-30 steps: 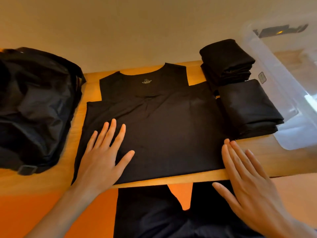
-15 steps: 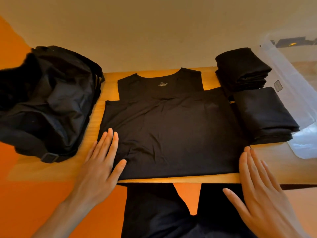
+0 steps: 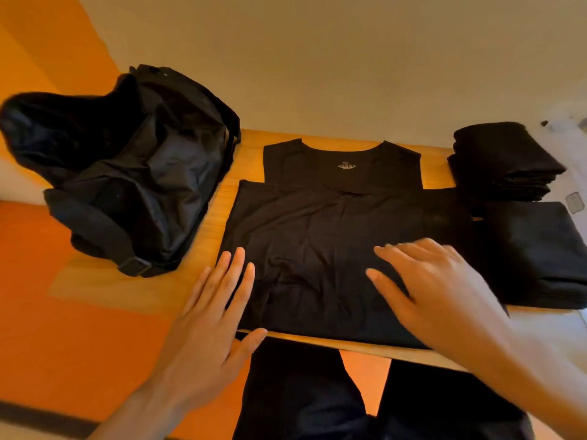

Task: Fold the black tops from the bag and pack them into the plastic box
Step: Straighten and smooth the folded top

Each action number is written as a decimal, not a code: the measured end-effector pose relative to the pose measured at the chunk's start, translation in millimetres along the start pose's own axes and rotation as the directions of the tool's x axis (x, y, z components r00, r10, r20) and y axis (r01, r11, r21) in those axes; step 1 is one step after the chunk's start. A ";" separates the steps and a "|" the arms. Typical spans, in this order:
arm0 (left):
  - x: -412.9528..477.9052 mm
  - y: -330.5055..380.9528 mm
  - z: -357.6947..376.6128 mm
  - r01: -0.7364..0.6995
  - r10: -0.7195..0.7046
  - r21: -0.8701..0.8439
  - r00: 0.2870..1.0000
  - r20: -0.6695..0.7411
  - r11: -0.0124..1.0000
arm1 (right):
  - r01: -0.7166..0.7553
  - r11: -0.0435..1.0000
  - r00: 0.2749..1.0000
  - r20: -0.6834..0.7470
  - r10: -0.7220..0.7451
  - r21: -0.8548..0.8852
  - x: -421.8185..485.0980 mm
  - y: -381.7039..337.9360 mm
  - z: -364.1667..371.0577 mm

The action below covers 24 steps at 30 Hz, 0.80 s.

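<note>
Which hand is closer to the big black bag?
Left. The left hand rests on the left edge of the spread top, toward the bag; the right hand is over its right half.

A black sleeveless top (image 3: 343, 236) lies flat on the wooden table (image 3: 251, 144), its hem folded up over the chest. Two piles of folded black tops (image 3: 505, 160) sit just to its right, and a crumpled black fabric bag (image 3: 133, 173) slumps at left.

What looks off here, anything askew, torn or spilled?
Nothing stands out. The top lies flat and square on the table, hem folded up, with only light creases mid-panel. The far stack and near stack sit tidy to its right; the bag slumps at the left. No damage visible.
</note>
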<state>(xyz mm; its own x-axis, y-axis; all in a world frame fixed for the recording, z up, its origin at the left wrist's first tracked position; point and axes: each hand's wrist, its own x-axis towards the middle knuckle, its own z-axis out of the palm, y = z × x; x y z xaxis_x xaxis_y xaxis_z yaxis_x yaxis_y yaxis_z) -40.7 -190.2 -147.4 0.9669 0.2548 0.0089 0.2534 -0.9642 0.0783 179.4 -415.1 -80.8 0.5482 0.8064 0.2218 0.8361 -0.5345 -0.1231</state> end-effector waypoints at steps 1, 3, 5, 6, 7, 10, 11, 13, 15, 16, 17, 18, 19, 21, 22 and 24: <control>-2.6 0.2 0.0 -0.006 0.006 0.001 1.000 0.006 1.000 | 0.036 0.995 0.999 0.021 -0.038 0.097 32.8 -8.5 9.5; -8.1 -0.5 -0.2 -0.016 0.016 0.007 0.999 0.028 1.000 | 0.097 0.961 0.992 0.057 -0.116 0.259 102.5 -24.9 33.5; -14.0 -2.1 -0.6 -0.021 0.021 0.004 0.999 0.048 1.000 | 0.148 0.912 0.976 0.090 -0.197 0.383 167.5 -41.8 58.8; -17.3 -2.9 -0.3 -0.022 0.022 0.007 0.998 0.056 1.000 | 0.182 0.897 0.960 0.126 -0.251 0.403 193.9 -48.9 70.7; -20.5 -3.5 -0.2 -0.022 0.021 0.012 0.998 0.064 1.000 | 0.220 0.889 0.934 0.175 -0.310 0.401 215.7 -54.0 81.8; -30.0 -5.8 -1.8 -0.013 0.010 0.031 0.997 0.080 0.999 | 0.361 0.835 0.813 0.298 -0.500 0.415 254.4 -62.2 99.2; -32.4 -6.9 -2.5 -0.009 0.005 0.041 0.997 0.081 0.999 | 0.406 0.812 0.775 0.313 -0.549 0.420 262.1 -63.3 99.5; -36.0 -9.5 -3.7 0.000 -0.004 0.045 0.997 0.079 0.999 | 0.442 0.780 0.720 0.345 -0.603 0.443 274.1 -62.7 96.7; -38.3 -12.9 -3.9 0.007 -0.010 0.032 0.997 0.077 0.999 | 0.430 0.755 0.687 0.363 -0.630 0.496 282.8 -61.9 93.6; -39.0 -14.4 -3.6 0.005 -0.007 0.025 0.997 0.076 1.000 | 0.413 0.746 0.684 0.363 -0.632 0.522 286.5 -60.8 93.1; -39.6 -15.4 -3.2 0.000 -0.002 0.019 0.997 0.074 1.000 | 0.385 0.743 0.687 0.368 -0.627 0.547 289.4 -59.3 93.5; -40.5 -16.2 -2.9 -0.004 0.002 0.016 0.997 0.072 1.000 | 0.353 0.740 0.690 0.375 -0.619 0.572 292.7 -58.2 94.3; -41.5 -16.7 -2.7 -0.006 0.005 0.015 0.997 0.071 1.000 | 0.325 0.737 0.696 0.378 -0.611 0.593 295.5 -57.8 95.8; -44.6 -17.3 -2.4 -0.006 0.006 0.012 0.997 0.076 1.000 | 0.285 0.732 0.707 0.379 -0.597 0.619 300.5 -57.4 100.5; -46.5 -17.8 -2.2 -0.004 0.003 0.006 0.997 0.078 1.000 | 0.286 0.733 0.711 0.375 -0.594 0.618 302.2 -57.5 103.1; -49.9 -18.7 -1.7 0.001 0.000 -0.005 0.997 0.079 1.000 | 0.341 0.737 0.726 0.334 -0.601 0.584 302.6 -58.1 108.9</control>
<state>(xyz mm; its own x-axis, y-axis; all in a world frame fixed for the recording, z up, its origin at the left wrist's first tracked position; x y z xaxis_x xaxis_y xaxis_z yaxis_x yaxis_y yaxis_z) -93.8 -184.9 -147.6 0.9661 0.2485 -0.0697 0.2539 -0.9636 0.0837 298.8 -112.4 -111.9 -0.0976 0.9913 -0.0881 0.8142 0.0287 -0.5799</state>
